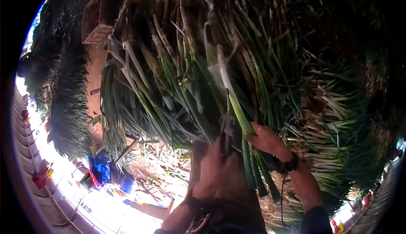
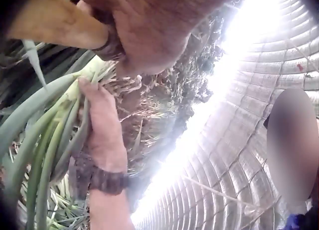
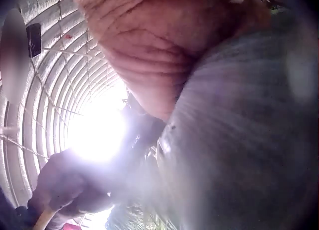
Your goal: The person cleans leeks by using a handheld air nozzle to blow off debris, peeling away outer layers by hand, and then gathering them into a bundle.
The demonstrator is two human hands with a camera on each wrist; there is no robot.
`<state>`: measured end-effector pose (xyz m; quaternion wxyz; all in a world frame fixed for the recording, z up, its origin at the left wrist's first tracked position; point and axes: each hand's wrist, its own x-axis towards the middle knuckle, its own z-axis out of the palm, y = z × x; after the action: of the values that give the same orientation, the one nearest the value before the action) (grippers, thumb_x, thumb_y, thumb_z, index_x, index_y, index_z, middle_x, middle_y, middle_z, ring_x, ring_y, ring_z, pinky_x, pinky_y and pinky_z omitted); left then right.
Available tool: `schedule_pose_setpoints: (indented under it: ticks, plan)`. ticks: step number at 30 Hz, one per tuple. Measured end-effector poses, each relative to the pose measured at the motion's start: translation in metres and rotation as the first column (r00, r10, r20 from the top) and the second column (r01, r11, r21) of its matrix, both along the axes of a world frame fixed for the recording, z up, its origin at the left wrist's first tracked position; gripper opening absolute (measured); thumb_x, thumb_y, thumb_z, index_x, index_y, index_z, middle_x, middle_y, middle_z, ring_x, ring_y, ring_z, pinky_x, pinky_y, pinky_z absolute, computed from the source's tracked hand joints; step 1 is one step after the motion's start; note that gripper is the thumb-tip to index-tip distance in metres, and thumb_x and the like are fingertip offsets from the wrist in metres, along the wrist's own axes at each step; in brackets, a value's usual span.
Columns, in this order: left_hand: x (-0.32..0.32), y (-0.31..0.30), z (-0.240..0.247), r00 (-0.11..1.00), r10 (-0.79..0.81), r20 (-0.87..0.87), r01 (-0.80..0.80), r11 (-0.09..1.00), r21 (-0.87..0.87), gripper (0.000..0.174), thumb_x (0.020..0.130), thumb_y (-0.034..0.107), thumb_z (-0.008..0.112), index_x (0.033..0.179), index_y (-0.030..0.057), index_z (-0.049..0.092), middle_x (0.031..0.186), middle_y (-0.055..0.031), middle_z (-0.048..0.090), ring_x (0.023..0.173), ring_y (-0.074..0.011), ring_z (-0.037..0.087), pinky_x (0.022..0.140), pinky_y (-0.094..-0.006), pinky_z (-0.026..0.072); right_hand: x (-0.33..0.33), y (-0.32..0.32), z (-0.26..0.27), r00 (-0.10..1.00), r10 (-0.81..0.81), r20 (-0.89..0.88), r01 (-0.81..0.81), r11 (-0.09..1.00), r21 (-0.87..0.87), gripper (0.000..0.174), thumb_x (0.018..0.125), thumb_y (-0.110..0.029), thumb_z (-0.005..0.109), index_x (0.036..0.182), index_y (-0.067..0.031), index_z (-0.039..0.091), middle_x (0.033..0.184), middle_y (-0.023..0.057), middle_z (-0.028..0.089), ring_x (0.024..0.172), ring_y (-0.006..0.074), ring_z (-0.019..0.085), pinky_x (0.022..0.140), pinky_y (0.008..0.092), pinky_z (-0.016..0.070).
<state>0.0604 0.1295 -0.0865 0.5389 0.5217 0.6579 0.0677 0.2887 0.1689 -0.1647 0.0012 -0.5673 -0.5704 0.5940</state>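
Note:
My right hand (image 1: 270, 141) grips a large green onion (image 1: 235, 100) where its white stem turns green; the stem points up and away, and its leaves hang below the hand. In the left wrist view these leaves (image 2: 45, 135) fan out beside the right hand (image 2: 105, 128). My left hand (image 2: 149, 33) holds a wooden handle (image 2: 55, 20) with curled fingers; the tool's kind cannot be made out. Left of the onion in the head view, the left hand (image 1: 209, 166) looks blurred. Close leaf surfaces (image 3: 239, 125) fill much of the right wrist view.
A broad heap of green onions (image 1: 169, 77) lies in front of me. Onions with pale stems (image 1: 338, 136) are piled at the right. A crate (image 1: 98, 20) stands at the far left, near another long row of onions (image 1: 69, 103). Blue bags (image 1: 101, 168) lie at lower left.

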Motion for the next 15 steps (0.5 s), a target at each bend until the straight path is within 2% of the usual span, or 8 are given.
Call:
schedule_pose_setpoints:
  ticks: [3, 5, 7, 9, 11, 12, 13, 15]
  plan:
    - [0.003, 0.035, -0.02, 0.992, 0.106, 0.064, -0.108, 0.994, 0.022, 0.066, 0.089, 0.029, 0.074, 0.142, -0.0019, 0.048, 0.113, -0.0266, 0.064, 0.097, -0.0423, 0.067, 0.082, -0.0459, 0.0531, 0.001, 0.005, 0.007, 0.992, -0.055, -0.118, 0.048, 0.997, -0.058, 0.038, 0.093, -0.015, 0.068, 0.126, 0.002, 0.058, 0.108, 0.0245, 0.069, 0.101, 0.0395, 0.069, 0.085, 0.0437, 0.0528]
    - [0.003, 0.063, -0.038, 0.993, 0.095, 0.07, -0.098, 0.994, 0.048, 0.061, 0.09, 0.03, 0.072, 0.137, -0.0032, 0.051, 0.107, -0.0254, 0.065, 0.093, -0.0399, 0.067, 0.08, -0.0456, 0.0524, 0.006, 0.004, 0.003, 0.992, -0.048, -0.118, 0.037, 0.995, -0.09, 0.043, 0.093, -0.012, 0.068, 0.134, 0.0001, 0.057, 0.115, 0.0205, 0.07, 0.106, 0.0301, 0.07, 0.091, 0.0382, 0.0524]
    - [0.003, 0.092, -0.048, 0.994, 0.083, 0.075, -0.089, 0.993, 0.073, 0.057, 0.09, 0.031, 0.071, 0.131, -0.0045, 0.055, 0.101, -0.0242, 0.066, 0.088, -0.0375, 0.067, 0.078, -0.0453, 0.0516, 0.012, 0.004, -0.003, 0.985, -0.065, -0.161, 0.045, 0.991, -0.127, 0.045, 0.094, -0.012, 0.068, 0.136, -0.0005, 0.056, 0.117, 0.0177, 0.07, 0.107, 0.0258, 0.068, 0.093, 0.0364, 0.0518]
    - [0.004, 0.122, -0.053, 0.987, 0.102, 0.125, -0.101, 0.995, -0.011, 0.047, 0.091, 0.031, 0.061, 0.118, -0.0073, 0.06, 0.084, -0.0123, 0.064, 0.075, -0.0197, 0.061, 0.071, -0.0366, 0.0513, 0.017, 0.001, -0.011, 0.976, -0.082, -0.2, 0.049, 0.985, -0.164, 0.047, 0.094, -0.012, 0.068, 0.139, -0.0011, 0.056, 0.12, 0.0148, 0.07, 0.108, 0.0215, 0.067, 0.094, 0.0346, 0.0512]
    - [0.0, 0.15, -0.062, 0.99, 0.083, 0.112, -0.08, 0.996, -0.028, 0.045, 0.09, 0.032, 0.063, 0.111, -0.0072, 0.061, 0.079, -0.0154, 0.063, 0.073, -0.0243, 0.061, 0.071, -0.0403, 0.0502, 0.022, -0.003, -0.023, 0.946, -0.239, -0.218, 0.14, 0.91, -0.391, 0.049, 0.096, -0.013, 0.068, 0.141, -0.001, 0.054, 0.121, 0.0086, 0.069, 0.107, 0.0147, 0.064, 0.096, 0.0317, 0.0498]
    - [-0.001, 0.16, -0.066, 0.993, 0.066, 0.1, -0.062, 0.997, -0.047, 0.044, 0.089, 0.034, 0.065, 0.104, -0.0071, 0.061, 0.074, -0.0186, 0.061, 0.072, -0.0288, 0.062, 0.072, -0.044, 0.049, 0.025, -0.004, -0.029, 0.947, -0.238, -0.215, 0.141, 0.91, -0.389, 0.049, 0.096, -0.013, 0.068, 0.141, -0.001, 0.054, 0.121, 0.0086, 0.069, 0.107, 0.0147, 0.064, 0.096, 0.0317, 0.0498]
    - [-0.002, 0.166, -0.065, 0.988, 0.079, 0.129, -0.074, 0.996, -0.044, 0.045, 0.09, 0.036, 0.064, 0.101, -0.0075, 0.061, 0.073, -0.0169, 0.063, 0.071, -0.0275, 0.062, 0.07, -0.0423, 0.05, 0.028, -0.003, -0.034, 0.954, -0.227, -0.195, 0.13, 0.902, -0.411, 0.05, 0.096, -0.012, 0.068, 0.142, -0.0004, 0.054, 0.12, 0.0072, 0.069, 0.106, 0.0139, 0.063, 0.096, 0.0311, 0.0496]
    - [-0.008, 0.163, -0.062, 0.966, 0.125, 0.227, -0.101, 0.988, -0.116, 0.048, 0.091, 0.037, 0.063, 0.108, -0.0083, 0.061, 0.078, -0.0165, 0.065, 0.072, -0.0269, 0.063, 0.071, -0.0412, 0.0508, 0.033, -0.005, -0.036, 0.961, -0.216, -0.17, 0.123, 0.891, -0.437, 0.051, 0.096, -0.012, 0.068, 0.142, 0.0001, 0.053, 0.119, 0.0058, 0.068, 0.104, 0.0131, 0.063, 0.096, 0.0306, 0.0495]
